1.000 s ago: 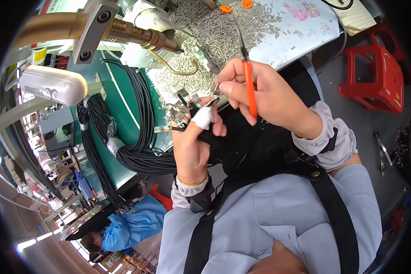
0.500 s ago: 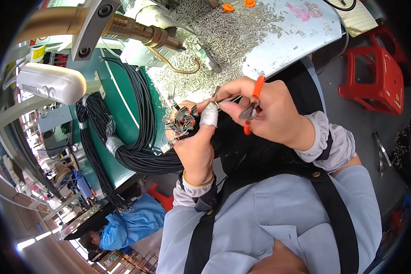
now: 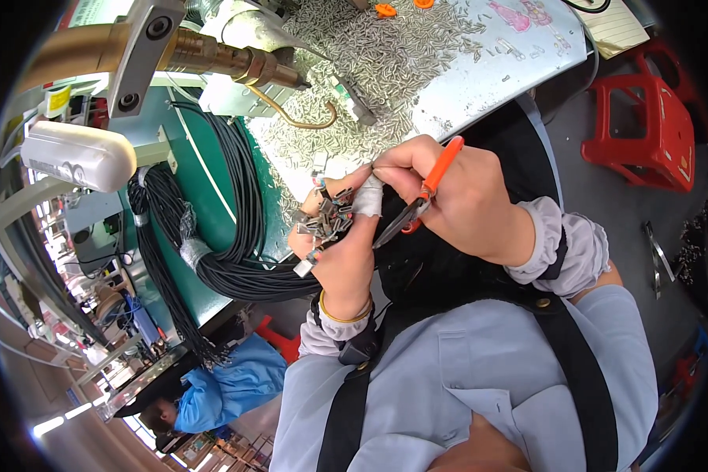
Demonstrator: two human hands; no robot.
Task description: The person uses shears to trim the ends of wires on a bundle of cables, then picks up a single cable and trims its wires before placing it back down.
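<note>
Your left hand [image 3: 342, 263] is curled around a cluster of small metal connectors [image 3: 326, 220], which fan out in front of the front edge of the counter [image 3: 460, 106]. White wrapping [image 3: 367, 198] covers that thumb. Your right hand [image 3: 468, 200] holds orange-handled cutters [image 3: 442, 169], their dark blades slanting down and left, near your left hand. Its thumb and forefinger meet in a narrow pinch at your left thumb's tip; what lies between them is too small to tell. Loose metal pieces [image 3: 385, 79] spread over the counter beyond your hands. To your left, black cables [image 3: 248, 181] loop across a green surface [image 3: 204, 141] and reach your left wrist.
</note>
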